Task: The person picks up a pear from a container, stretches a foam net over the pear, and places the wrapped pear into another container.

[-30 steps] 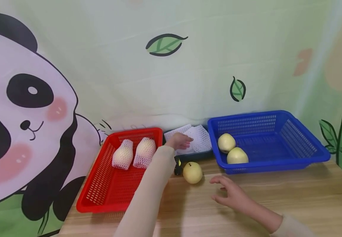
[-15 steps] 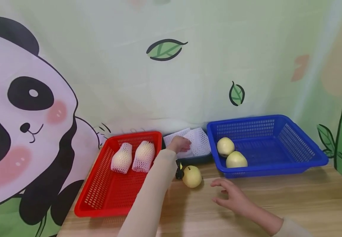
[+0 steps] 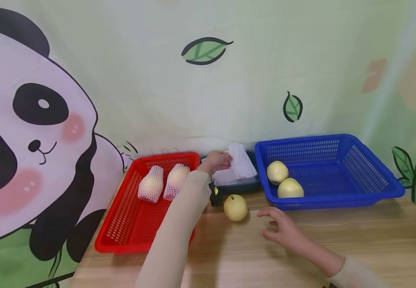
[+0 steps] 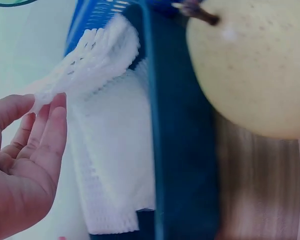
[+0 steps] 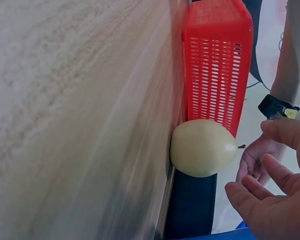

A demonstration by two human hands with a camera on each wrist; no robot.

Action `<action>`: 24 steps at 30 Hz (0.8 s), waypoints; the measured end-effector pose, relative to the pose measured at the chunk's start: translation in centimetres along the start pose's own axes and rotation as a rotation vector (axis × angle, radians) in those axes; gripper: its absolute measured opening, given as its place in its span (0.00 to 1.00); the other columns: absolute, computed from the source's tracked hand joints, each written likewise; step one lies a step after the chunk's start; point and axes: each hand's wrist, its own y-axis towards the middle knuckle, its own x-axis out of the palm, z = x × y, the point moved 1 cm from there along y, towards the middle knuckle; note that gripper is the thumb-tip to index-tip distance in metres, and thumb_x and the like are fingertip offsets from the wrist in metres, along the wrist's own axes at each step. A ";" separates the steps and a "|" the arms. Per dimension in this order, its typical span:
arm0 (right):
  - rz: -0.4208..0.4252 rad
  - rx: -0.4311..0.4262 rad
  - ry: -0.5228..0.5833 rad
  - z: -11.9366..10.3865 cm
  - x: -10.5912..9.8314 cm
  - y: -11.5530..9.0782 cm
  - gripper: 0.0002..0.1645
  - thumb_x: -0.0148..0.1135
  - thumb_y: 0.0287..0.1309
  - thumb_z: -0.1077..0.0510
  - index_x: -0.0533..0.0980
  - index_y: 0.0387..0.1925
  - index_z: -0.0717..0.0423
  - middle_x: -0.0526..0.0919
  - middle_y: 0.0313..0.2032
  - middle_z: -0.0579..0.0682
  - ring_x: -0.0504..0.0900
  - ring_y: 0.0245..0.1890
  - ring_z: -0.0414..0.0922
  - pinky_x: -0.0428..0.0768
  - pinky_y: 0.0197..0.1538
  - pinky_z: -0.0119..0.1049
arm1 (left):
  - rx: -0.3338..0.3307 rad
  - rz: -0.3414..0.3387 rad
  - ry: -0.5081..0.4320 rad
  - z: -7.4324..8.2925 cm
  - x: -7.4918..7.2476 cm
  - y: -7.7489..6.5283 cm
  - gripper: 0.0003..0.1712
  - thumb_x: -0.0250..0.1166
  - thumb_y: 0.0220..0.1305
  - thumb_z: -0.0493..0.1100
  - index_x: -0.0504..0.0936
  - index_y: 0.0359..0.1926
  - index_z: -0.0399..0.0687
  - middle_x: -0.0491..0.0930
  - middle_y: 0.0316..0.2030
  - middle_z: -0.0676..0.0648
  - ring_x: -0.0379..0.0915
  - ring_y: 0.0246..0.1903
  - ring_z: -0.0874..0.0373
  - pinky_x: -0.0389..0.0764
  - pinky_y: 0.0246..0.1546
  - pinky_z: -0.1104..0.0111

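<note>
The left hand [image 3: 216,161] has just come away from the pile with something: half a second ago the mesh sleeves lay low in the tray under the fingers, and now one white mesh sleeve [image 3: 243,162] stands raised along its upper part. I'd take that to mean a single sleeve is being parted from the others, though its lower end looks to be in the tray. Thumb and fingertips pinch it by an edge; the wrist view shows the bunched bit between them. The sleeve lies just right of those fingertips, its loose part pointing away from them toward the blue basket [image 3: 334,203]. Its long axis seems to slant from a top end just beyond the fingertips down to a lower end nearer the person and farther right; which end opens, I can't tell. The remaining sleeves [image 3: 225,176] sit directly below the hand in the dark tray [image 3: 238,188]. Nearer the person than that hand, and slightly right, a bare pear [image 3: 235,207] rests on the table [image 3: 265,268]. The right hand [image 3: 283,230] waits just right of the pear, fingers spread and slightly bent, holding nothing. Left of the left hand, the red basket [image 3: 121,249] holds two sleeved pears [image 3: 151,185].
</note>
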 end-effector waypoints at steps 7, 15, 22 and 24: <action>0.041 -0.005 -0.018 -0.3 -0.5 0.5 0.21 0.74 0.54 0.65 0.79 0.50 0.62 0.82 0.54 0.62 0.79 0.55 0.44 0.87 0.52 0.42 | 0.064 -0.014 -0.124 0.0 -2.5 3.1 0.19 0.71 0.63 0.37 0.81 0.54 0.34 0.86 0.46 0.39 0.86 0.44 0.48 0.88 0.52 0.61; 0.089 -0.030 -0.041 -1.8 -1.1 1.5 0.21 0.73 0.54 0.67 0.79 0.51 0.63 0.82 0.56 0.63 0.80 0.57 0.58 0.86 0.55 0.46 | 0.082 0.068 -0.074 5.2 -2.6 -5.0 0.21 0.63 0.71 0.37 0.77 0.62 0.33 0.81 0.56 0.36 0.80 0.47 0.49 0.80 0.65 0.58; 0.155 -0.030 0.026 -4.1 -1.9 3.6 0.25 0.68 0.61 0.67 0.74 0.60 0.66 0.78 0.62 0.65 0.77 0.63 0.63 0.81 0.62 0.56 | 0.158 0.072 0.054 7.4 -2.6 -10.1 0.20 0.63 0.72 0.43 0.78 0.60 0.40 0.79 0.58 0.39 0.79 0.50 0.51 0.79 0.67 0.57; 0.165 -0.041 0.048 -4.6 -1.9 4.2 0.28 0.66 0.64 0.66 0.72 0.63 0.68 0.77 0.64 0.67 0.76 0.65 0.64 0.80 0.63 0.57 | 0.191 0.085 0.063 7.5 -2.3 -11.5 0.19 0.64 0.72 0.43 0.79 0.59 0.41 0.80 0.57 0.39 0.79 0.51 0.50 0.80 0.66 0.57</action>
